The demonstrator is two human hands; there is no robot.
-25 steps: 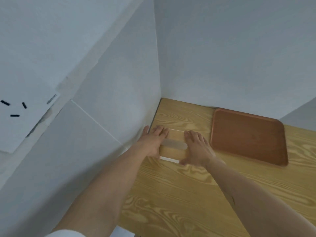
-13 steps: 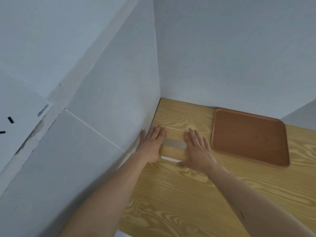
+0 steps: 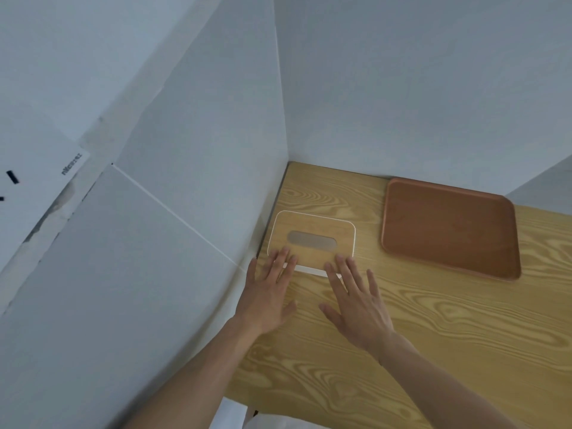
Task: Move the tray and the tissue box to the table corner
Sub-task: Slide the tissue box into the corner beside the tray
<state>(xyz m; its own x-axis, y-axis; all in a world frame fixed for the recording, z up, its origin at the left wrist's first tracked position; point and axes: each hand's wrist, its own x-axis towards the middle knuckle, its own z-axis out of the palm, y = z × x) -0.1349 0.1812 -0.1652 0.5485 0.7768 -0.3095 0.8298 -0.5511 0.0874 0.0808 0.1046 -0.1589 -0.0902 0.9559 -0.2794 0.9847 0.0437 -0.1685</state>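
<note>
Just ahead of my fingertips, the tissue box sits against the left wall near the table corner, its long axis running across me. My left hand and right hand lie flat and spread, fingers brushing its near edge, gripping nothing. To the right, well apart, lies the tray; my right hand is nearer it.

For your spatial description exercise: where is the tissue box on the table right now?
In the head view, the tissue box sits against the left wall near the table's far corner, left of the brown tray, apart from it.
</note>
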